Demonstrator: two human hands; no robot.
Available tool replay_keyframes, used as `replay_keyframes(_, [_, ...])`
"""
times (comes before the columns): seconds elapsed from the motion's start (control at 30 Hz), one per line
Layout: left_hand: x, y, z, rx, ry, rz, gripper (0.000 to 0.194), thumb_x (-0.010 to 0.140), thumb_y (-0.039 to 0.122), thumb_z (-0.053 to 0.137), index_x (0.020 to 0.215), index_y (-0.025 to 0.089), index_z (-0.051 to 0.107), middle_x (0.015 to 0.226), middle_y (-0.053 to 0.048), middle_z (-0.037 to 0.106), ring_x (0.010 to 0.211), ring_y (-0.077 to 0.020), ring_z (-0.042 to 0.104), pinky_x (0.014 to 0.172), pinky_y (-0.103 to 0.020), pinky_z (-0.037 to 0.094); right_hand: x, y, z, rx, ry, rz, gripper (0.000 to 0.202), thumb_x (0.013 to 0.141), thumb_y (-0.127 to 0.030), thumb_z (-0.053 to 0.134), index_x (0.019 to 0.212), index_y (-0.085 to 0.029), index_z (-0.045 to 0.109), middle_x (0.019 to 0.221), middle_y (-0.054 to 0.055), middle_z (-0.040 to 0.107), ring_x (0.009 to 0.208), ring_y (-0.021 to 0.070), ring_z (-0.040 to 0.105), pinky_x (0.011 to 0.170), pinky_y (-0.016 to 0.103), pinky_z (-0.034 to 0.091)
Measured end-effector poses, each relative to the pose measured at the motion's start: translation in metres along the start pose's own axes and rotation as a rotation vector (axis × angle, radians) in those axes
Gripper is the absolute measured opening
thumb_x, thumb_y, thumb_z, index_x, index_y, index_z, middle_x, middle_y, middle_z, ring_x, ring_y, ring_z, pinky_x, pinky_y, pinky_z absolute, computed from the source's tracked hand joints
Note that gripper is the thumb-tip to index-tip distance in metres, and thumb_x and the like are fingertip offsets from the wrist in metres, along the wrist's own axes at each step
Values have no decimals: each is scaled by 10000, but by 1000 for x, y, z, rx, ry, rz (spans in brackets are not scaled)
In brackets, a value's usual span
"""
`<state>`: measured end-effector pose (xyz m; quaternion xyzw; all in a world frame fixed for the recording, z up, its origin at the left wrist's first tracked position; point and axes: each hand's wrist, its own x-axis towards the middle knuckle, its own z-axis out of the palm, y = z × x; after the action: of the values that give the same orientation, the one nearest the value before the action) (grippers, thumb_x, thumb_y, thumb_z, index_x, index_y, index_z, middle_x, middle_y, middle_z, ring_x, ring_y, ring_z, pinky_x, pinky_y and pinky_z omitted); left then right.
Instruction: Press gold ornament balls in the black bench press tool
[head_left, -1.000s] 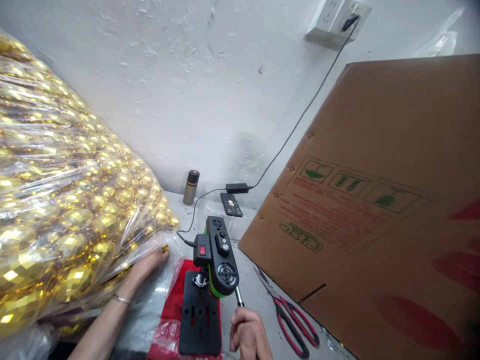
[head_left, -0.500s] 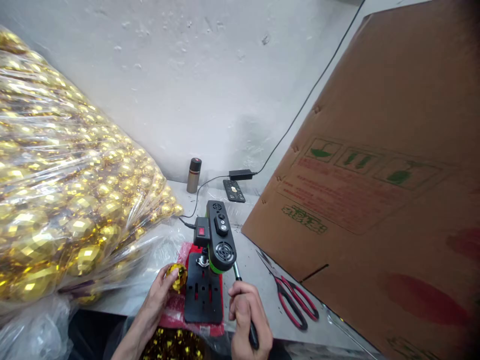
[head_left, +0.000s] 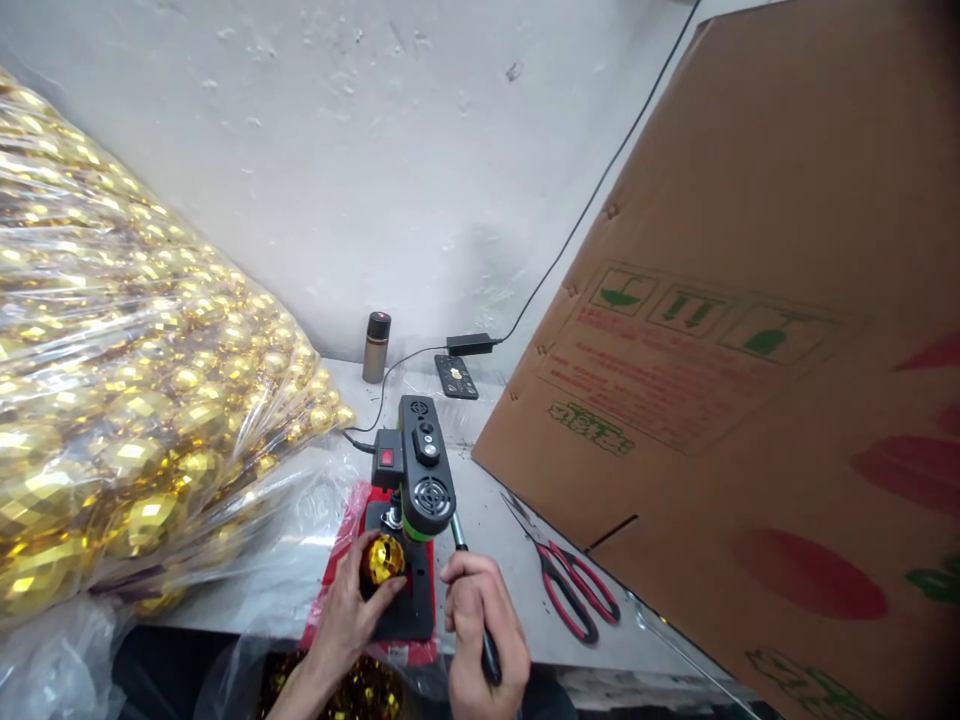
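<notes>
A ball is being pinched by the left grip over the base; the lever, long axis slanting away leftward, is being clasped by the right grip. The machine is being flanked by bag, scissors and box.

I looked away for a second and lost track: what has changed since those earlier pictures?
The left hand has moved rightward from the clear plastic bag of gold balls to the black flat base plate, and now holds a shiny faceted gold ball over it. The right hand has kept its grip on the black-handled metal lever. The red-and-black scissors and brown cardboard box stayed put.
</notes>
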<state>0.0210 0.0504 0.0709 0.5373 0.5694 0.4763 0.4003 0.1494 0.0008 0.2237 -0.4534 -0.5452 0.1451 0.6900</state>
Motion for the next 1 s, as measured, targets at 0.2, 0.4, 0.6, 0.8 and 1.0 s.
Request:
replay_keyframes(0.2, [-5,-9,3,111,-40,147,598,811,444,768,1333,197,615,1314,-183,739,1209,-389,720,1047,-575,581,-1,-9,6,41,31,47,352,1097,-246,438,775,-231,580,820,-5,603,803,128,568,744,247,436])
replay_keyframes(0.4, [4,6,-2,204,-142,259,523,834,370,764,1315,199,651,1234,-168,773,1130,-370,753,989,-522,624,-2,-11,6,56,30,84,351,1098,-257,444,775,-236,580,829,-15,603,797,121,553,748,235,428])
replay_keyframes(0.6, [15,14,-4,257,-205,318,509,791,346,788,1260,183,672,1178,-159,766,1078,-356,740,936,-500,622,-2,-12,5,52,32,93,351,1099,-282,449,773,-237,570,837,-20,600,800,120,557,751,235,426])
replay_keyframes(0.8, [16,14,5,362,-130,364,403,774,367,806,1126,202,697,1028,-109,758,978,-338,713,864,-476,595,0,-13,3,36,11,74,344,1093,-250,440,772,-233,564,833,-15,596,804,123,566,738,239,430])
replay_keyframes(1.0, [15,4,10,382,-96,394,414,773,340,780,1146,190,677,1032,-103,741,960,-321,685,850,-458,564,3,-13,1,30,4,50,348,1073,-199,453,743,-224,558,783,-6,586,804,142,580,740,260,438])
